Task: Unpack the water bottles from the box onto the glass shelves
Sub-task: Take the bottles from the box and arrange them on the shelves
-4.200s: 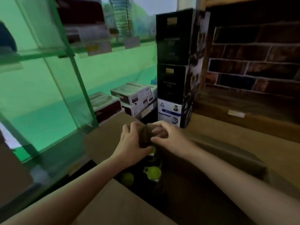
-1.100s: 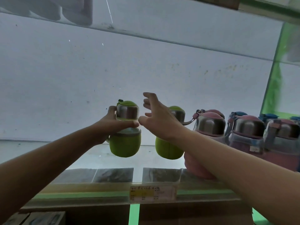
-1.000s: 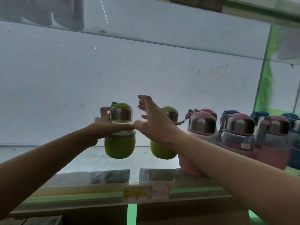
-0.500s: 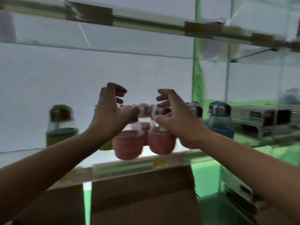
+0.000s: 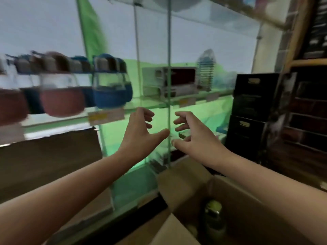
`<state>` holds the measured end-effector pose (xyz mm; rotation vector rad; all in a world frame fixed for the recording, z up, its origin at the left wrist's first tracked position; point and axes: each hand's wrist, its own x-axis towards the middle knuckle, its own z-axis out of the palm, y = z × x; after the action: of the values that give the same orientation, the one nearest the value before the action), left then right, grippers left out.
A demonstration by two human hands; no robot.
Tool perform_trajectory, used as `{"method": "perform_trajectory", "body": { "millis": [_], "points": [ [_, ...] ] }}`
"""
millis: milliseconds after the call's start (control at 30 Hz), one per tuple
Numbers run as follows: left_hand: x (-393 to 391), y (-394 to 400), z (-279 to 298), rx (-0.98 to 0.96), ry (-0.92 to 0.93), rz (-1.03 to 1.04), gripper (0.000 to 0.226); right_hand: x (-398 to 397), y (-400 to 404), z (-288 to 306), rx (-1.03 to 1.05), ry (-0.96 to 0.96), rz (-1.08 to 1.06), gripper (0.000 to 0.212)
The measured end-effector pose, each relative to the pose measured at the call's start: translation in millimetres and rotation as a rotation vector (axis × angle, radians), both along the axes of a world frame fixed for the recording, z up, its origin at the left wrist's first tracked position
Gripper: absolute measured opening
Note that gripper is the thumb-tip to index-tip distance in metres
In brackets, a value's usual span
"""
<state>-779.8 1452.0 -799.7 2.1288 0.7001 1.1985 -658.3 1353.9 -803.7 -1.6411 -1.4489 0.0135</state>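
above cardboard box (image 5: 235,195), two empty hands (image 5: 141,135)

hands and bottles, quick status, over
Left hand and right hand both empty, fingers loose, in front of glass shelf. Green-capped bottle waits in cardboard box. Nothing in the way.

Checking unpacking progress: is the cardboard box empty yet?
Not empty. The open cardboard box shows at least one green-capped bottle inside; both hands hold nothing.
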Motion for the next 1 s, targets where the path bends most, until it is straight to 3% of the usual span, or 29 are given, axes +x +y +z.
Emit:
{"method": "perform_trajectory", "body": {
  "millis": [300,600,733,1000],
  "points": [
    [114.6,-33.8,-118.0,-0.165,0.185,-0.085,0.046,104.3,-61.3,-114.6,-0.242,0.065,-0.107,0.066],
    [152.9,-37.2,-209.3,-0.274,0.717,-0.158,0.061,155.1,-62.0,-231.2,-0.606,0.132,-0.102,0.068],
    [157.9,-39.3,-222.7,-0.229,0.753,-0.214,0.066,163.2,-44.1,-267.6,-0.741,0.114,-0.107,0.080],
    [160.0,-35.1,-244.4,-0.323,0.825,-0.249,0.071,173.6,-4.9,-303.4,-0.875,-0.032,-0.202,0.079]
  ]
}}
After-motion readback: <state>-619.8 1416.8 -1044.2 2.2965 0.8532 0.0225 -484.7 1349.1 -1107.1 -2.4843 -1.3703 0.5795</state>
